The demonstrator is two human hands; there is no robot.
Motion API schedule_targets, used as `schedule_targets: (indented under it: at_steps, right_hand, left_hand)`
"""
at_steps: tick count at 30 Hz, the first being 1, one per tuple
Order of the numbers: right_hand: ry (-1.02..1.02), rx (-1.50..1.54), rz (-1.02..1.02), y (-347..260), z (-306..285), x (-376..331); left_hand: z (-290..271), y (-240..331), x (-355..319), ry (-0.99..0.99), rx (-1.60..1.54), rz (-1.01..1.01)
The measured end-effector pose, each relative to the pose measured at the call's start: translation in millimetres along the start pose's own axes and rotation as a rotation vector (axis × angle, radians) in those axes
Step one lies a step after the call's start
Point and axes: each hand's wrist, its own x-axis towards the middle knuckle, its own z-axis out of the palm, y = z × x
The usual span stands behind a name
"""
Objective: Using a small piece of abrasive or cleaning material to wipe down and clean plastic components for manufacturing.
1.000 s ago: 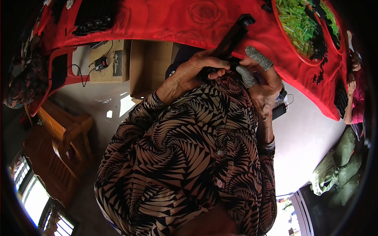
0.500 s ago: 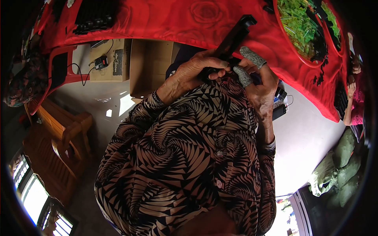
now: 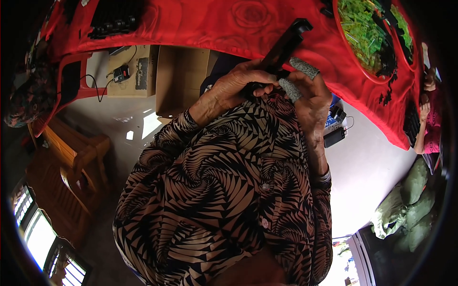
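Observation:
A long black plastic bar [image 3: 285, 45] with a hooked far end slants up and to the right in front of my chest. My left hand [image 3: 242, 83] is closed around its lower part, the thumb lying along it. My right hand [image 3: 310, 97] is beside the bar's near end, grey knitted covers on its thumb and forefinger. The covered thumb [image 3: 289, 90] points at the bar, and the covered forefinger [image 3: 304, 68] stands a little apart above it. The other right fingers are curled and partly hidden, so what they hold, if anything, cannot be seen.
Ahead is a table with a red cloth [image 3: 200, 28]. A red basket [image 3: 341, 35] holds green and yellow translucent pieces. Black parts [image 3: 114, 24] lie at the left. Below stand cardboard boxes [image 3: 179, 78] and a red chair [image 3: 76, 95]. Another person's hand [image 3: 424, 107] is at far right.
My right hand has shifted slightly left, its covered fingers nearer the black bar. The left hand and the bar are almost unmoved.

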Motion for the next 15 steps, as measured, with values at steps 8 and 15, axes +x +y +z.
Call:
schedule_targets:
  at_steps: [8,15]
  right_hand:
    - [0.030,0.003,0.119,1.8,-10.9,0.9]
    - [-0.033,0.002,0.087,-4.0,-13.5,-1.0]
  left_hand:
    - [-0.7,0.2,-1.7,0.008,-0.014,-0.011]
    - [2.3,0.7,-2.0,0.040,0.068,0.016]
